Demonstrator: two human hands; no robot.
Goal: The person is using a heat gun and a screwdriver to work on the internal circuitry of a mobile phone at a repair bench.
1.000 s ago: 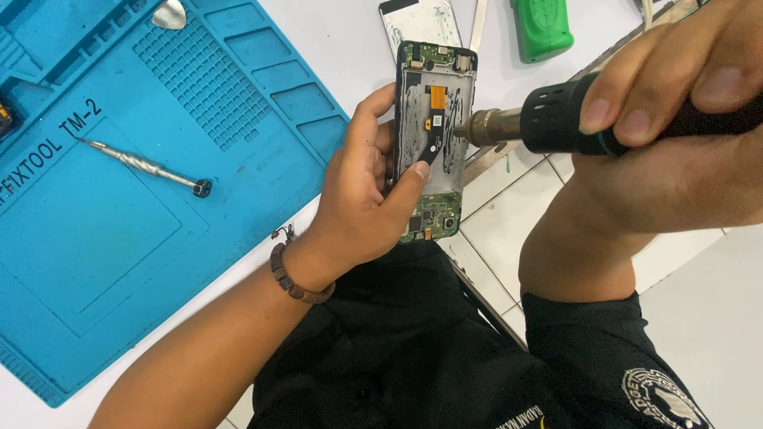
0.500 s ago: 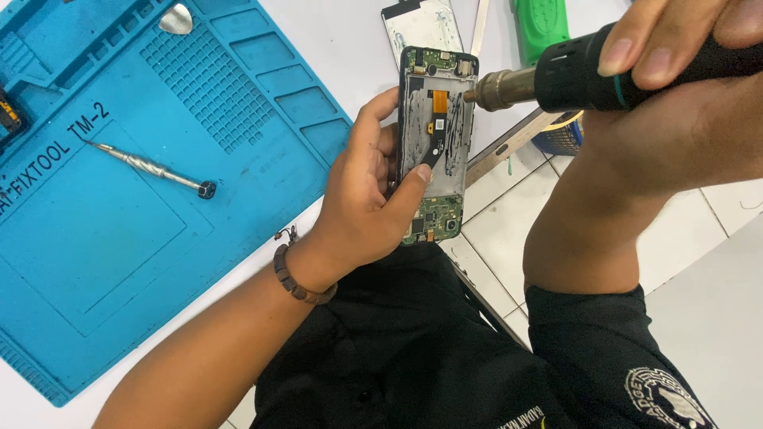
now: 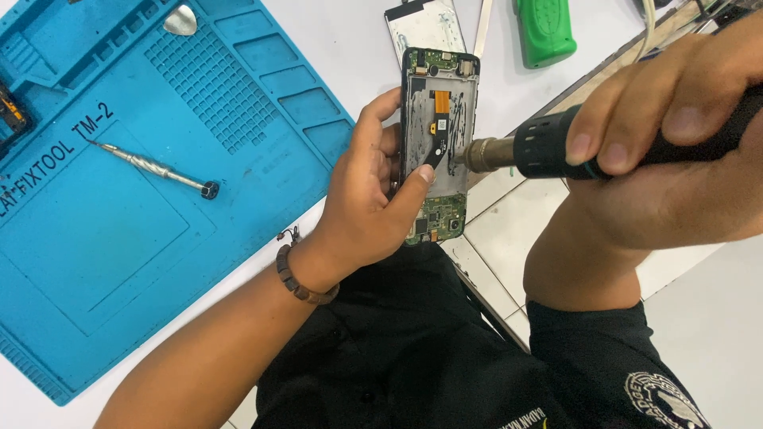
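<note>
Blue work mat (image 3: 119, 262) covering the table's left, with a slim metal screwdriver (image 3: 155, 168) and a small metal pick (image 3: 181, 20) in its tray slot. Opened phone (image 3: 437, 143) upright off the mat's right edge, gripped by left hand (image 3: 369, 199). Black hot-air tool (image 3: 548, 147), clasped in right hand (image 3: 675, 151), nozzle at the phone's middle. Green tool (image 3: 544, 30) beyond.

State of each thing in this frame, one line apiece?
Phone: back off, circuit boards bare, upright in the left hand.
Hot-air tool: gripped by the right hand, nozzle at the phone's right edge.
Screwdriver: lying loose on the blue mat.
Green tool: lying on the table.
</note>
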